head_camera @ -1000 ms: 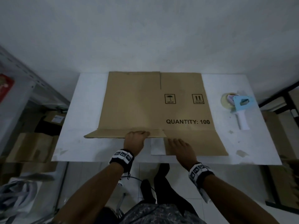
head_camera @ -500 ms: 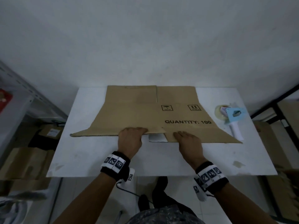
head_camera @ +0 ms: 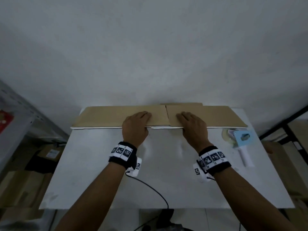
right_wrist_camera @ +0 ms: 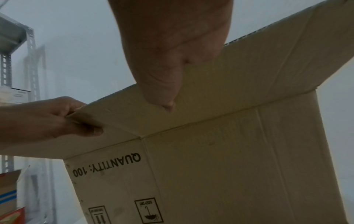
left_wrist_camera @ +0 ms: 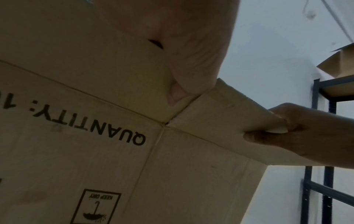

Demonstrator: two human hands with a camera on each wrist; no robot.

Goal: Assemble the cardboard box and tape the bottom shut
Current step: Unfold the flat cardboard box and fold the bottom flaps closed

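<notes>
The flattened cardboard box (head_camera: 103,117) stands tilted up on the white table (head_camera: 166,180), its two upper flaps facing me. My left hand (head_camera: 135,125) grips the near edge of the left flap, fingers on top and thumb underneath. My right hand (head_camera: 191,126) grips the right flap (head_camera: 216,116) the same way. From the left wrist view, my thumb (left_wrist_camera: 191,72) presses the printed "QUANTITY" panel (left_wrist_camera: 86,159), and the right hand (left_wrist_camera: 306,136) pinches the flap edge. The right wrist view shows the box (right_wrist_camera: 229,166) and the left hand (right_wrist_camera: 47,121). A light-blue tape dispenser (head_camera: 241,144) lies to the right.
A wall runs right behind the box. Metal shelving (head_camera: 18,114) and stacked cartons (head_camera: 18,189) are on the left of the table, a black rack (head_camera: 283,124) on the right. A black cable (head_camera: 150,185) trails from my left wrist over the table's near part.
The box lay flat on the table; both hands have lifted its near edge up and away, so it now stands tilted with the flaps on top. The tape dispenser has not moved.
</notes>
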